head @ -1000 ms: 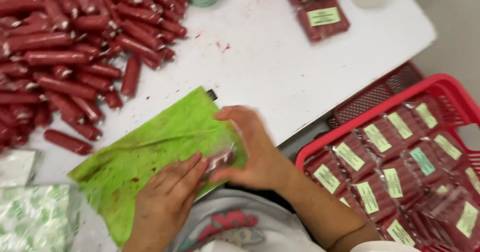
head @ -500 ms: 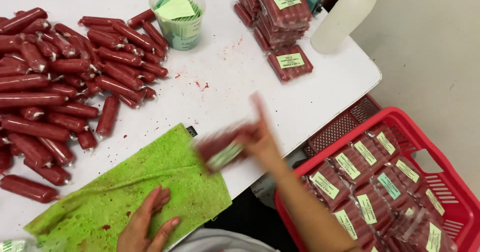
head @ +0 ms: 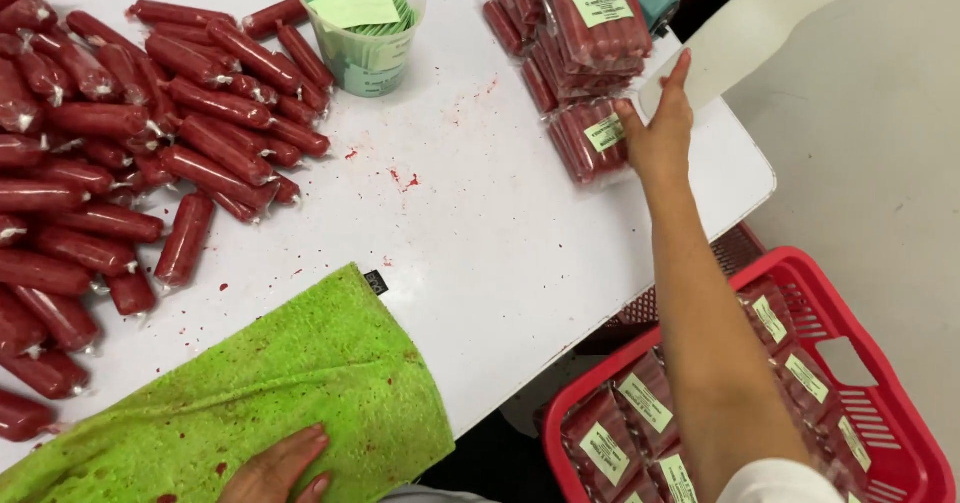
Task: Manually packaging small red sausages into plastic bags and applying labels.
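**Right hand at the sausage packs, left hand flat on the green cloth**

The right hand (head: 662,128) reaches to the far right of the white desk (head: 500,233), its fingers spread and laid against the edge of a clear pack of red sausages (head: 592,138) with a pale green label. Whether it actually grips the pack or only touches it cannot be told. That pack lies on the desk just at the near end of a stack of similar packs (head: 585,28). A white plastic bottle (head: 760,23) stands just right of the hand.

The left hand (head: 275,468) lies open and flat, palm down, on a green cloth (head: 270,388) stained with red spots at the near edge of the desk; it holds nothing.

A heap of loose red sausages (head: 130,143) covers the left of the desk. A clear cup of green labels (head: 362,23) stands at the far side, between heap and stack. Below the desk on the right, a red basket (head: 890,403) holds more labelled packs.
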